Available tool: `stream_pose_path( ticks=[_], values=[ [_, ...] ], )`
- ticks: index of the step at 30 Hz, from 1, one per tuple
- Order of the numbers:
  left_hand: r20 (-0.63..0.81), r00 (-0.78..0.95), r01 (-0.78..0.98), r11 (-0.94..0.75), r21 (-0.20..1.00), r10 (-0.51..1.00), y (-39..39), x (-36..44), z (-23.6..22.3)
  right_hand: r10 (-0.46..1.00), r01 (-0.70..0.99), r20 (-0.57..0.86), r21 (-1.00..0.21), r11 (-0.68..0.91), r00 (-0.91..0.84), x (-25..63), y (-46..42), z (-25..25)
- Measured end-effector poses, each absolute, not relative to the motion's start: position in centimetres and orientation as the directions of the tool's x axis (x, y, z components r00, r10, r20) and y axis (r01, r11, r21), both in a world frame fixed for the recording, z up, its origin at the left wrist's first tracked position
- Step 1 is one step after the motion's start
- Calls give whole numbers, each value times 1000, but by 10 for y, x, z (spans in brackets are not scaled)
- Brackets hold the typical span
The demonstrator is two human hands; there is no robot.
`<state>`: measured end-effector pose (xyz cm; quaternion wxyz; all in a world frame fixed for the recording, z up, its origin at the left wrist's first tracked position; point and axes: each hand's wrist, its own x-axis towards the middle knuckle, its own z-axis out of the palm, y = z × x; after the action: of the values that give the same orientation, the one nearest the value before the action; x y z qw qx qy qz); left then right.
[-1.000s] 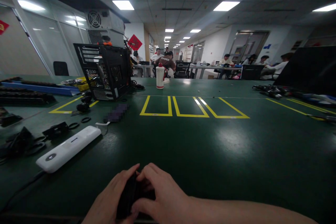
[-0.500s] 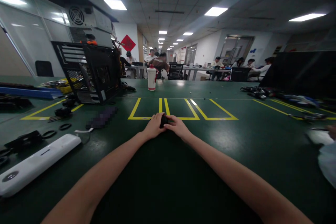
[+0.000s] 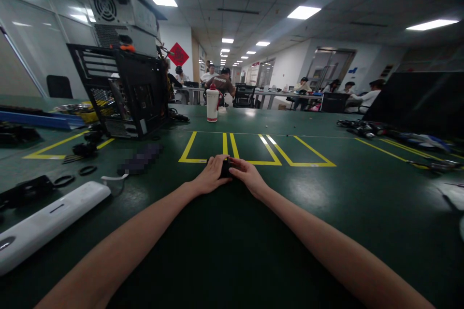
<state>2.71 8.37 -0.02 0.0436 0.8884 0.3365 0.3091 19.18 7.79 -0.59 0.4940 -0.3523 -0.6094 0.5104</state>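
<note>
Both arms reach forward over the green table. A small black object sits between my hands, mostly covered by the fingers, so its kind cannot be made out. My left hand wraps around its left side. From the right, my right hand pinches it between thumb and fingers. The hands are at the near edge of the yellow tape outlines, in front of the left and middle ones.
At the left lie a white power strip, black rings and a pixelated dark item. Behind them stands an open black computer case. A white cup is farther back. Cables lie at the right. People sit in the background.
My hands have moved from the table's near edge out to the tape outlines, carrying the black object. Over the last half second they have hardly moved. A co-worker's hand at the right has left view.
</note>
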Motion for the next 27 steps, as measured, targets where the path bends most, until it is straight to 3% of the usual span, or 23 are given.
stream_pose_path(
  ticks=[8, 16, 21, 27],
  values=[
    [518, 587, 594, -766, 246, 622, 86, 26, -3, 909, -87, 258, -966, 243, -329, 192, 74, -3],
    [508, 579, 597, -756, 268, 638, 83, 25, -2, 958, -4, 166, -985, 170, -233, 190, 77, -2],
    [520, 584, 580, -768, 271, 624, 84, 26, -2, 922, -43, 243, -969, 242, -300, 191, 74, -3],
    [515, 569, 583, -756, 298, 641, 85, 26, -3, 939, -25, 249, -968, 250, -236, 190, 76, -3]
  ],
)
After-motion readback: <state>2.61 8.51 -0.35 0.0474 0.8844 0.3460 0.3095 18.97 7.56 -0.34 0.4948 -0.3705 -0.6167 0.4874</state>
